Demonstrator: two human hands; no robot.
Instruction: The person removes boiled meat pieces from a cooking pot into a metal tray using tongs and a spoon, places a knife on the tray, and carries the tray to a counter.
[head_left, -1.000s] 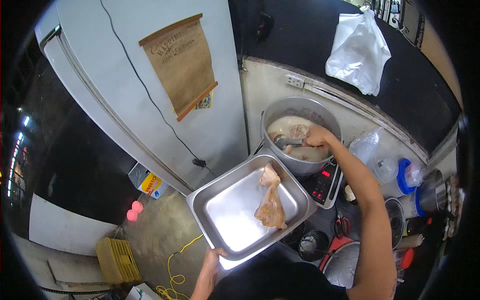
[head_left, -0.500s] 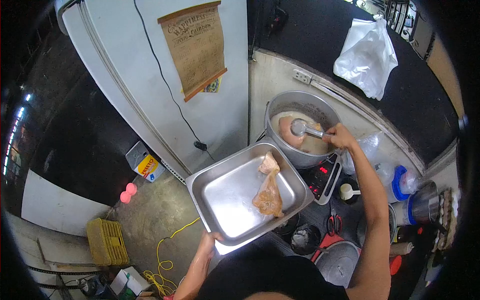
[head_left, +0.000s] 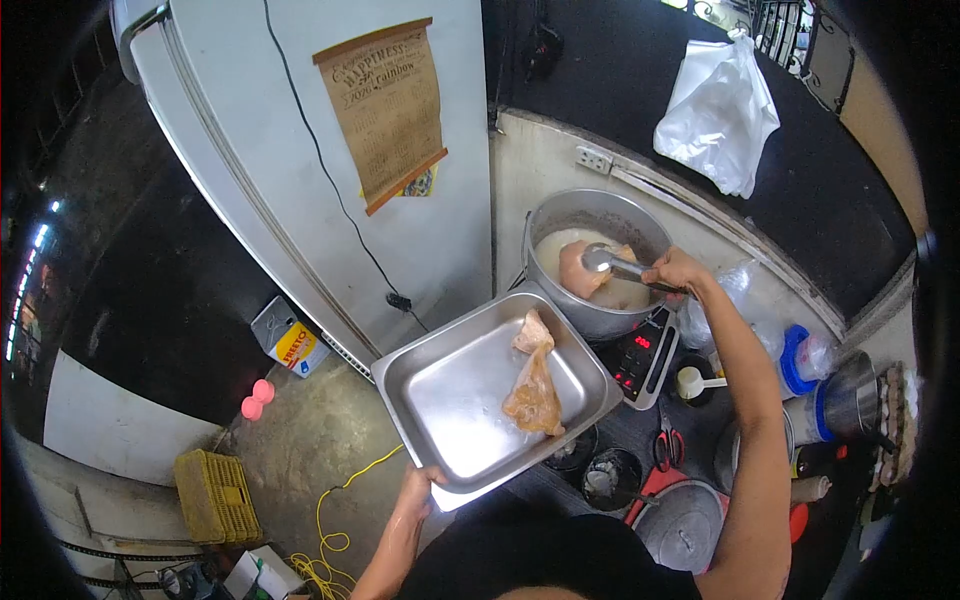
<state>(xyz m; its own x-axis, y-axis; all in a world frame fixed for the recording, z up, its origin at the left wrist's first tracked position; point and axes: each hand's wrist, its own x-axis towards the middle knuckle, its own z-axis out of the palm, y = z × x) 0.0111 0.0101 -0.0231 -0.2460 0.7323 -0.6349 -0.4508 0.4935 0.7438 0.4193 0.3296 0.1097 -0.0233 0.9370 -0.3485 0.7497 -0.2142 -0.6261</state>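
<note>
My left hand (head_left: 420,490) is closed around the near left corner of a deep steel tray (head_left: 450,395), which is held at a tilt in front of me. Inside the tray, toward its right side, lies a chicken leg quarter (head_left: 535,395). My right hand (head_left: 677,272) grips a pair of metal tongs (head_left: 628,266) over the big aluminum pot (head_left: 600,205). The rounded tips of the tongs touch the chicken pieces (head_left: 580,272), which sit in cloudy liquid. Whether the tips pinch a piece cannot be made out.
The pot stands on an induction cooker (head_left: 640,365) with red lit digits. Red-handled scissors (head_left: 668,445), a lidded pot (head_left: 680,525) and a measuring scoop (head_left: 692,382) are near my right arm. A white fridge (head_left: 240,130) stands at left; a yellow cord (head_left: 345,480) crosses the floor.
The view has shifted slightly. The tongs have tipped a little in the pot, and their second arm now shows below my right hand. The tray and its chicken leg keep nearly the same place.
</note>
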